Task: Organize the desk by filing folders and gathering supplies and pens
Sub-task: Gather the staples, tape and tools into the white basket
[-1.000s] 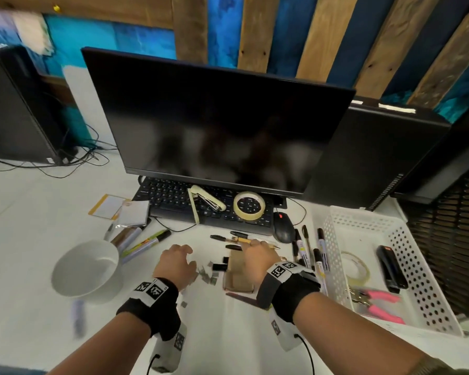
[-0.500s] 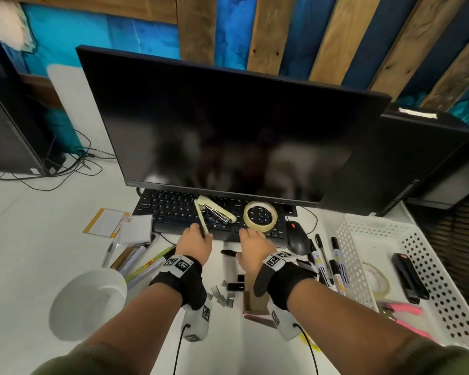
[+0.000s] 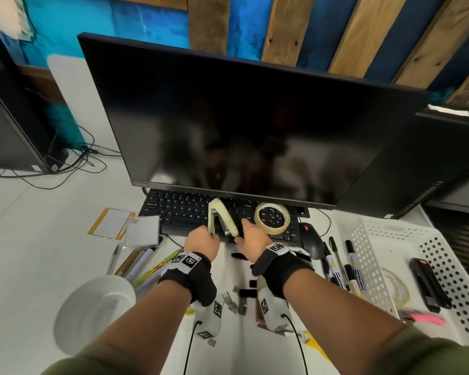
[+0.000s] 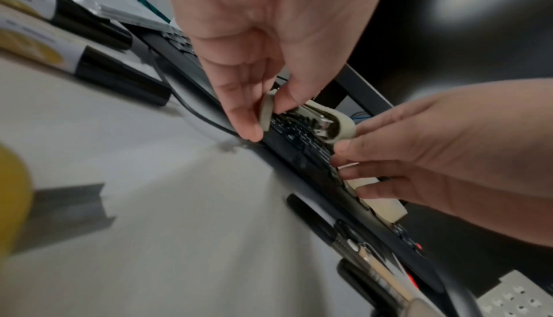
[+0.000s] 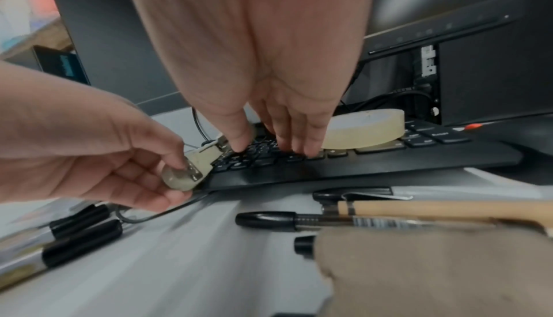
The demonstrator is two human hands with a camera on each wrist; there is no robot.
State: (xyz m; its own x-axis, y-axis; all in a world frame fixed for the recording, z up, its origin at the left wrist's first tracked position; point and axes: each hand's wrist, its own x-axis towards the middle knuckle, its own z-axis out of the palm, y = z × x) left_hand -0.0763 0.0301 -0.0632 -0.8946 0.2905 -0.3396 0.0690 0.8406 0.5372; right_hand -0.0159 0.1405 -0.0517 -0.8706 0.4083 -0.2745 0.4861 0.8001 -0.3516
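A cream stapler (image 3: 224, 216) lies swung open in a V on the black keyboard (image 3: 179, 212). My left hand (image 3: 203, 239) pinches the near end of its left arm between thumb and fingers (image 4: 239, 123). The right hand (image 3: 251, 236) comes down beside the stapler's other arm, fingers (image 5: 311, 142) straight on the keys and thumb against the cream arm. A roll of tape (image 3: 272, 218) sits on the keyboard just right of that hand. Pens and markers (image 3: 336, 266) lie by the mouse (image 3: 312, 239), and more markers (image 3: 146, 266) lie at the left.
A white perforated basket (image 3: 441, 255) at the right holds tape, a black stapler and pink pliers. A white bowl (image 3: 98, 312) stands near left. Loose staple strips (image 3: 233, 301) and a small box lie between my wrists. The monitor (image 3: 241, 125) overhangs the keyboard.
Both hands moved forward from the staples near the desk's front to the keyboard. The left hand took hold of the stapler's end; the right came down next to it.
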